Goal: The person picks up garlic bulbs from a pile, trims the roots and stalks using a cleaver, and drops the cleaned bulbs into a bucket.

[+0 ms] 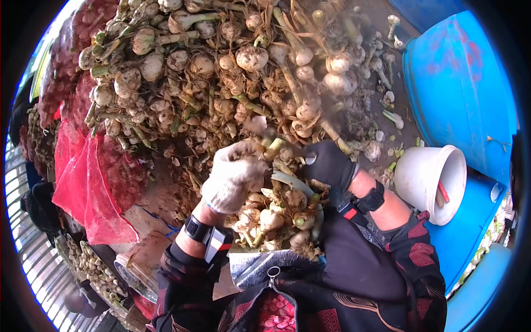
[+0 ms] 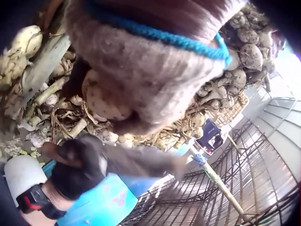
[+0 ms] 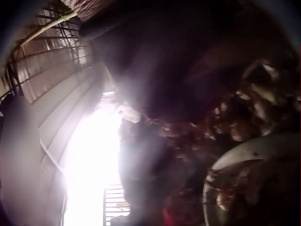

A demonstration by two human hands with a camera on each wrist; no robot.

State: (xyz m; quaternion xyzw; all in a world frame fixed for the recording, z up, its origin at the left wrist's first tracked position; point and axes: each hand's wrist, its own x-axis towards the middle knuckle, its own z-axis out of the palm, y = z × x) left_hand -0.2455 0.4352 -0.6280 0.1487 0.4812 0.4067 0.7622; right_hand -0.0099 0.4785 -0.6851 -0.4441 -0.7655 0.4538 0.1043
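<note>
My left hand [image 1: 235,174], in a dirty white glove, grips a garlic bulb [image 2: 104,98] with its curled fingers. Beyond it, the black-gloved right hand [image 1: 330,165] holds a knife-like tool [image 2: 141,162], a long dark shape blurred in the left wrist view. Both hands are close together above a container with a pale curved rim [image 1: 292,180]. Trimmed-looking garlic bulbs [image 1: 271,219] fill the container between the legs. Just ahead of the hands lies a big heap of garlic [image 1: 221,72] with dry stalks and husks. Dark blur hides the right hand's fingers in the right wrist view.
A white bucket [image 1: 415,177] with a red-handled item inside lies tipped at the right, beside a large blue tub [image 1: 459,83]. Red mesh sacks [image 1: 83,182] stand at the left. Cut stalks [image 1: 394,119] are scattered on the floor near the heap's right side.
</note>
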